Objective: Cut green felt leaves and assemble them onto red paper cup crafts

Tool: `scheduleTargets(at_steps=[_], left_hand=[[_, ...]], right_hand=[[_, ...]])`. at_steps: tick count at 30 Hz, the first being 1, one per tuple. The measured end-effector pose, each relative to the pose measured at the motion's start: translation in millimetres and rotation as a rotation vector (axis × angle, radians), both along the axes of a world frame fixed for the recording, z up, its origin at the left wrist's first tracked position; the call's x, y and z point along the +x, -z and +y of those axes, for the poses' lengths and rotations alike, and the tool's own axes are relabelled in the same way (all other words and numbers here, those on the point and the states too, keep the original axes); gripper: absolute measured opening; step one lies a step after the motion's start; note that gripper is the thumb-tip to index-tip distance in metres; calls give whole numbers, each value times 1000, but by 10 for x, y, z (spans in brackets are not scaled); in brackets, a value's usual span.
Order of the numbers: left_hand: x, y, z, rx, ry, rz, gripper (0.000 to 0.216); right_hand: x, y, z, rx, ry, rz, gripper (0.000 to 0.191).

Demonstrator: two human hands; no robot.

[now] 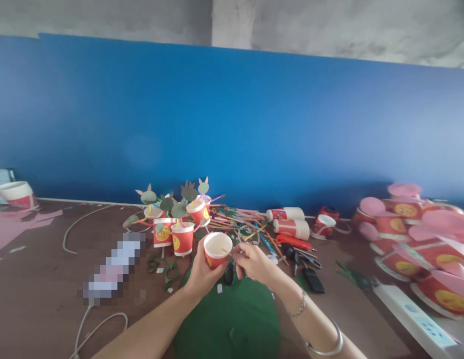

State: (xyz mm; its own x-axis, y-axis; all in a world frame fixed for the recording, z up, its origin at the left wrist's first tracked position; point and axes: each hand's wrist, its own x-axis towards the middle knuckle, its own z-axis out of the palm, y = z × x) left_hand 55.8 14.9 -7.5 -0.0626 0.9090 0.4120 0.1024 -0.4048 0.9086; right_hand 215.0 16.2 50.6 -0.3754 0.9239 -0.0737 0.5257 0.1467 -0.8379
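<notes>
My left hand [199, 275] is wrapped around a red and white paper cup [213, 260], its mouth tipped toward me. A small pale strip [224, 250] shows inside, near the right wall. At the cup's right side, my right hand [256, 263] is closed in a pinch by the rim; whatever lies between its fingertips is too small to make out. Just behind the cup stand several red paper cups [182, 240] decorated with green paper animal heads [204, 186] and coloured stems. Under my hands lies a round dark green sheet [228, 319].
Coloured sticks [246, 222] lie loose at the back. Stacked cups [290, 229], a red-handled tool [293, 243] and keys [297, 262] are to the right. Pink-topped cups [405, 227] and a power strip [414, 314] fill the far right. A phone [115, 269] with a cable lies left.
</notes>
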Motion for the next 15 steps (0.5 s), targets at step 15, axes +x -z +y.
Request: scheduleTargets(at_steps=[15], left_hand=[[0,1,32,-46,-31,-53,48]], right_hand=[[-82,-82,-137,760,117,-524,22]])
